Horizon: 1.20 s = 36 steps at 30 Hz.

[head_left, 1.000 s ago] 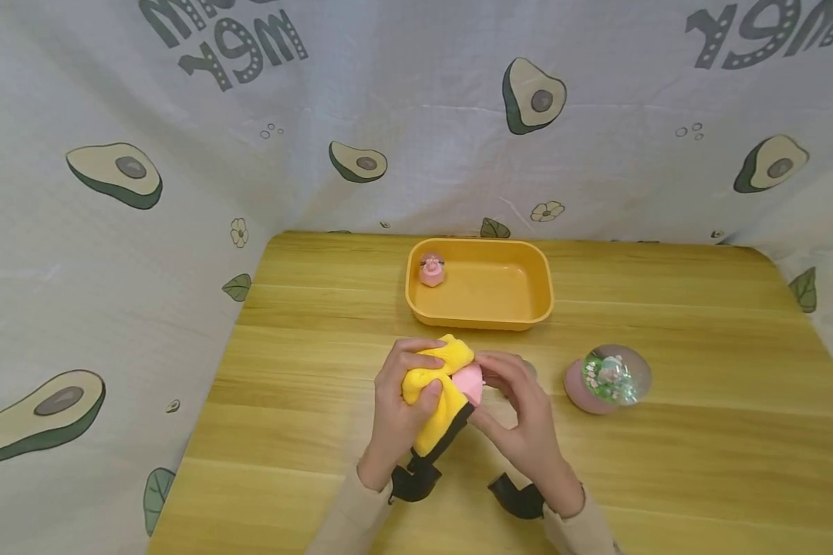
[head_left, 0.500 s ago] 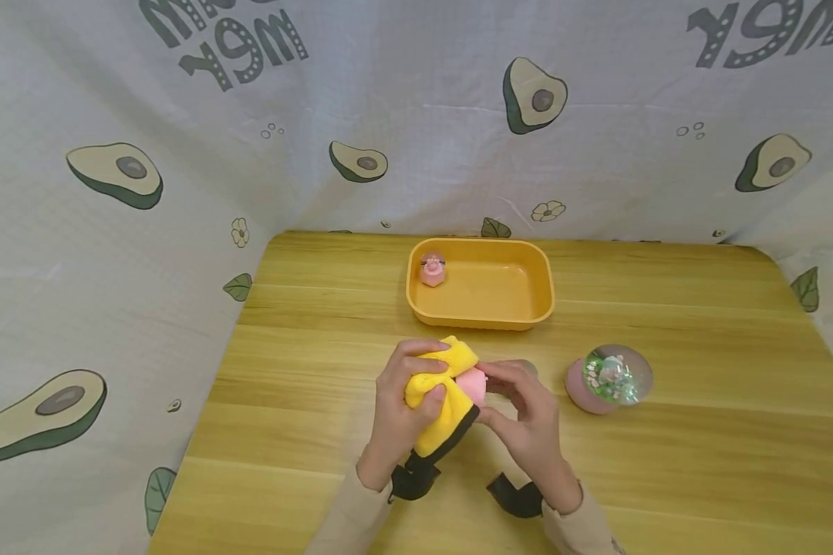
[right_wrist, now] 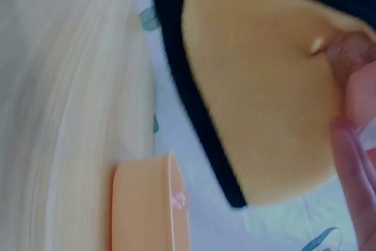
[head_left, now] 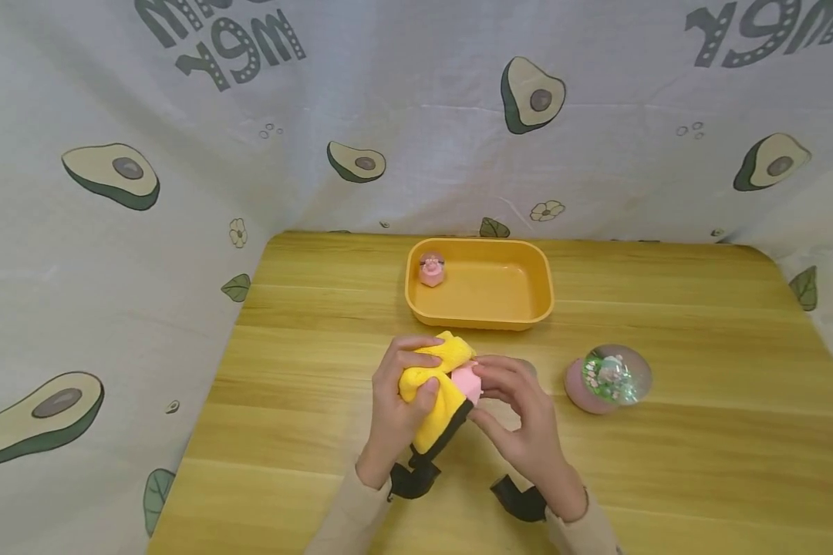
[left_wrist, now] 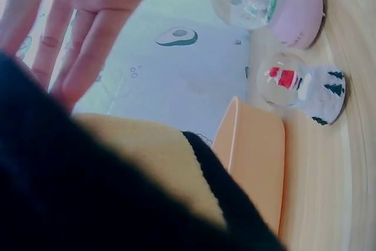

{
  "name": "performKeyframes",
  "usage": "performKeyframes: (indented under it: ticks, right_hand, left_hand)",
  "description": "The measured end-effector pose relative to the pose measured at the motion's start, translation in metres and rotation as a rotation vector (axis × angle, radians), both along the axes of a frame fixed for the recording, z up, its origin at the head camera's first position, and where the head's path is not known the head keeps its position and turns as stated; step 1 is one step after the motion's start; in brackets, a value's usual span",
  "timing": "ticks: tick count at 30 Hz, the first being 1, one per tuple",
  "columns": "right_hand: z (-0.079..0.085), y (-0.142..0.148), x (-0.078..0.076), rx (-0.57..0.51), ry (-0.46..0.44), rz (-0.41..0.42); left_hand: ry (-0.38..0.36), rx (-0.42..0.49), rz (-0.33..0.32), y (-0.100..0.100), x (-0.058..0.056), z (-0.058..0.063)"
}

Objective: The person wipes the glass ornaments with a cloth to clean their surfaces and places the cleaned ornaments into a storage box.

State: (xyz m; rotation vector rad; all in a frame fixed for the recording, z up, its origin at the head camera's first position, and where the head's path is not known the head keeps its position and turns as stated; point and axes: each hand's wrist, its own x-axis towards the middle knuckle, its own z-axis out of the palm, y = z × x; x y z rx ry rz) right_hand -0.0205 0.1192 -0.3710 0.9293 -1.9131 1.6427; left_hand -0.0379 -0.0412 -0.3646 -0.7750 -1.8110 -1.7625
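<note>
My left hand (head_left: 401,408) grips a bunched yellow cloth (head_left: 439,412) with a black edge, thumb in front and fingers over its top. Wrapped partly in the cloth is a pink faceted object (head_left: 467,383); the rest of it is hidden. The fingertips of my right hand (head_left: 524,420) pinch this object from the right. In the right wrist view the yellow cloth (right_wrist: 264,104) hangs broadly beside the pink object (right_wrist: 361,95). The left wrist view shows the cloth (left_wrist: 141,145) close up, with its dark side blurred in front.
A yellow tray (head_left: 482,320) stands behind the hands, with a small pink pig globe (head_left: 432,271) inside at its left. To the right is a large snow globe (head_left: 607,379) on a pink base. A Santa snow globe (left_wrist: 305,89) stands behind my right hand, mostly hidden from above.
Both hands, the cloth and the pink object moved slightly right, then slightly back left. The holds look the same; the tray and globes stay in place.
</note>
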Motion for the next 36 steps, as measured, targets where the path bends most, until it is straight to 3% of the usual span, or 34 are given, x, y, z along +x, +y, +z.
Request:
performKeyframes:
  ticks: [3,6,10,14,17,19,23,27,31,33,36]
  right_hand:
    - [0.0,-0.001,-0.003,-0.008,0.086,-0.036]
    - [-0.007,0.0,-0.005,-0.063,0.074,-0.009]
    - [-0.018,0.004,-0.004,-0.151,-0.1,0.065]
    - [-0.019,0.008,-0.001,-0.196,-0.39,0.104]
    - [-0.015,0.011,0.001,-0.192,-0.577,0.096]
    - [-0.012,0.011,0.002,-0.154,-0.61,0.068]
    - [-0.009,0.008,0.004,-0.032,-0.464,0.043]
    - [-0.007,0.004,0.001,0.032,-0.183,0.051]
    - [-0.006,0.002,-0.005,0.061,0.082,-0.039]
    - [-0.008,0.002,-0.007,0.062,0.143,-0.083]
    - [-0.011,0.003,-0.008,0.035,0.135,-0.065]
  left_hand:
    - [-0.011,0.006,-0.014,-0.001,0.003,0.006]
    - [-0.006,0.0,-0.026,-0.001,0.004,0.006]
    - [0.031,-0.036,-0.02,-0.002,0.0,-0.007]
    - [0.081,-0.086,-0.028,-0.003,-0.005,-0.023]
    - [0.126,-0.104,-0.048,-0.003,-0.005,-0.026]
    - [0.135,-0.096,-0.046,-0.002,-0.004,-0.023]
    - [0.071,-0.019,-0.007,-0.002,0.0,-0.009]
    - [-0.018,0.057,-0.004,-0.002,0.002,0.002]
    - [-0.051,0.079,-0.044,-0.003,0.003,0.004]
    - [-0.046,0.075,-0.061,-0.003,0.003,0.004]
    - [-0.028,0.047,-0.066,-0.003,0.004,0.005]
